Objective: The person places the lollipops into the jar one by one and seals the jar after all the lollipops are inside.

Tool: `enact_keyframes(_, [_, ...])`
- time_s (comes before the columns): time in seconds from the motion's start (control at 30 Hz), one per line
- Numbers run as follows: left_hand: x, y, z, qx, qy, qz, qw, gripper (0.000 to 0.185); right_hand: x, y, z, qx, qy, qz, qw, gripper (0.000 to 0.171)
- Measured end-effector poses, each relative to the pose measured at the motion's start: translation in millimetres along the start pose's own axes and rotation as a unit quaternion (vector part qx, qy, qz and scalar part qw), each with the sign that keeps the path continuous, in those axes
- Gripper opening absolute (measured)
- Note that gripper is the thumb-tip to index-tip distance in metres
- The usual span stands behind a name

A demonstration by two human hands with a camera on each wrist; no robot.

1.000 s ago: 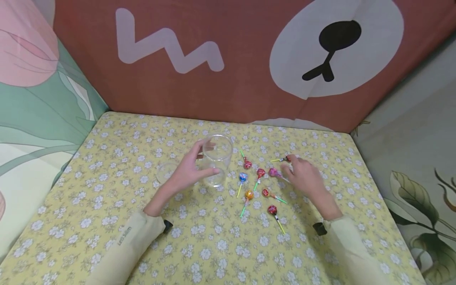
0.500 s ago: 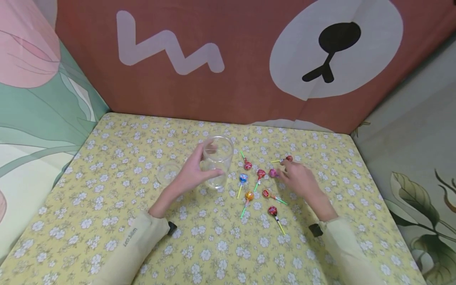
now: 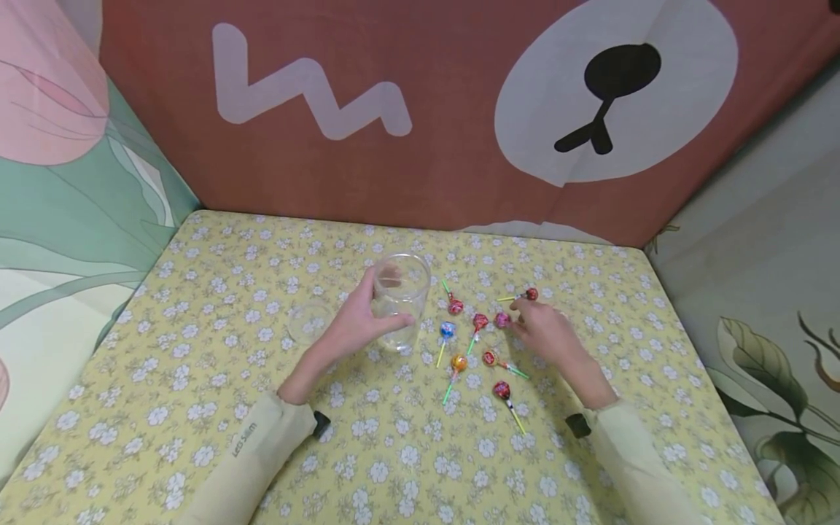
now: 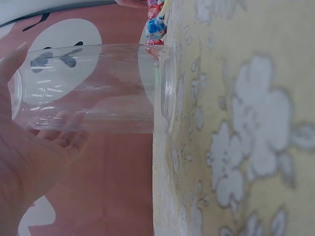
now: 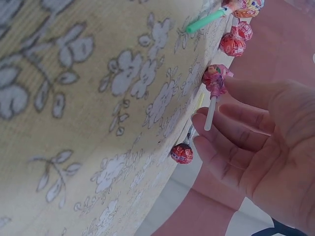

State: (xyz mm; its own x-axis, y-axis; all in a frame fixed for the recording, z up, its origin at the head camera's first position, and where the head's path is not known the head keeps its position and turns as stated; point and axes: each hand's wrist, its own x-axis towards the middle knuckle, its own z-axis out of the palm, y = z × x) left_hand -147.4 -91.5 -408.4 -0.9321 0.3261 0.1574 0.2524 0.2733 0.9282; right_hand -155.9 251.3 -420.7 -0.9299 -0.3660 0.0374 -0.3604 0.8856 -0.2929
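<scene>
My left hand [image 3: 361, 317] holds a clear, empty jar [image 3: 402, 292], thumb on the near side and fingers round the back. The jar stands roughly upright, its base at the tablecloth. My right hand [image 3: 547, 332] is at a pink lollipop [image 5: 214, 81] lying on the cloth. In the right wrist view the thumb is by the candy's wrapper and the bent fingers lie beyond the white stick, a gap between them. Just past the fingertips lies a dark red lollipop [image 3: 530, 294] with a yellow stick.
Several wrapped lollipops lie between the hands, among them a blue one [image 3: 448, 330], an orange one [image 3: 459, 362] and a dark red one [image 3: 502, 390] nearest me. A clear round lid [image 3: 308, 321] lies left of the jar. Printed cloth walls enclose the flowered tabletop [image 3: 367, 452].
My right hand has shifted left from the dark red lollipop to the pink one, its fingers drawing nearer together. The left hand and jar have moved only slightly.
</scene>
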Motion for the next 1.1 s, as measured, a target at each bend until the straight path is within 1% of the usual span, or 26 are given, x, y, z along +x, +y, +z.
enact_keyframes(0.2, [-0.7,0.5,-0.4,0.008,-0.004,-0.004,1.0,0.082,1.4,-1.2,3.0,-0.002,-0.005,-0.006,1.0,0.027])
enact_keyframes(0.33, [-1.0,-0.9,-0.5,0.004,-0.004,-0.005,1.0,0.081,2.4,-1.0,5.1,-0.016,-0.007,-0.015,1.0,0.024])
enact_keyframes(0.57, [0.2,-2.9,0.3,-0.005,-0.01,-0.005,0.9999,0.082,2.2,-2.1,8.1,-0.029,-0.006,-0.014,0.999,0.023])
enact_keyframes(0.77, [1.0,-6.3,0.4,-0.008,-0.009,0.003,0.9999,0.08,3.1,-3.9,9.1,-0.025,-0.005,-0.032,0.999,0.008])
enact_keyframes(0.87, [1.0,-7.5,0.4,-0.011,-0.011,0.004,0.9999,0.08,3.4,-3.8,8.9,-0.023,-0.002,-0.037,0.999,0.01])
enact_keyframes(1.0, [1.3,-7.8,0.6,-0.011,-0.012,0.007,0.9998,0.081,4.0,-3.4,8.8,-0.018,0.003,-0.039,0.999,0.008])
enact_keyframes(1.1, [1.3,-7.2,0.8,-0.011,-0.012,0.007,0.9998,0.082,3.3,-2.8,8.5,-0.013,0.008,-0.037,0.999,0.011])
